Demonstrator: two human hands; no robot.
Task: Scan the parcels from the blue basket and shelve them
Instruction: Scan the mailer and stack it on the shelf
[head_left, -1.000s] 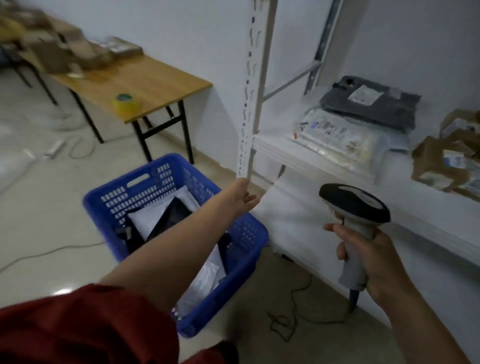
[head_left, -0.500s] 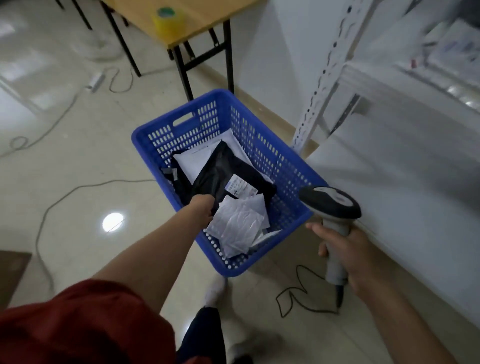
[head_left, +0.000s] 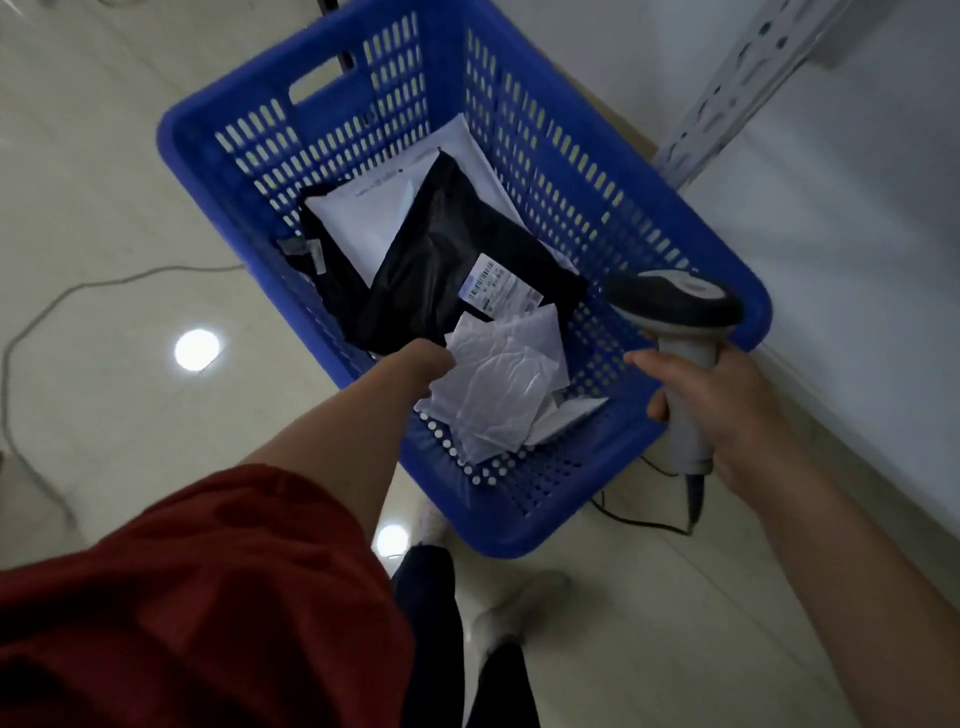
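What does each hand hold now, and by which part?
The right hand grips the scanner by its handle. The left hand is at the edge of the white parcel, but its fingers are hidden, so a hold cannot be told.

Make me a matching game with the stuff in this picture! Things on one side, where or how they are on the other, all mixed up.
Things:
1. barcode scanner
2. black parcel
3. crumpled white parcel
4. blue basket

Where or how:
a. stands on the floor
b. gripped by the right hand
c. wears a white barcode label
d. lies at the basket's near end

Pairs: 1-b, 2-c, 3-d, 4-a
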